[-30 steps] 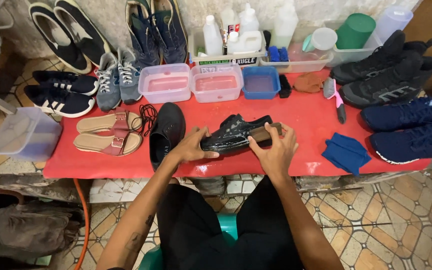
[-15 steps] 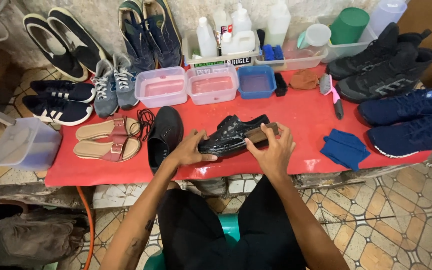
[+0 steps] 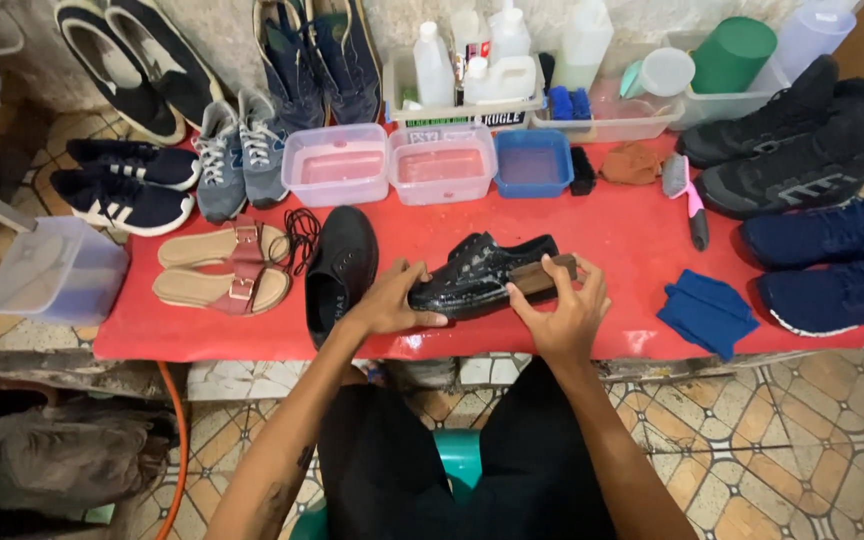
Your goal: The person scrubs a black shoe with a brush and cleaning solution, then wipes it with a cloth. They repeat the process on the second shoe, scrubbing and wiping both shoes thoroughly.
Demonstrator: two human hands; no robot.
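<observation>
Lying lengthwise left-to-right near the red table's front edge, 1 black shoe is clamped at its left end by the left hand; the right hand pinches a brush against its right end.

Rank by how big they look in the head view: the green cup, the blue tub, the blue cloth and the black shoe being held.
1. black shoe
2. blue cloth and blue tub, too alike to rank
3. green cup, though farther from the camera
</observation>
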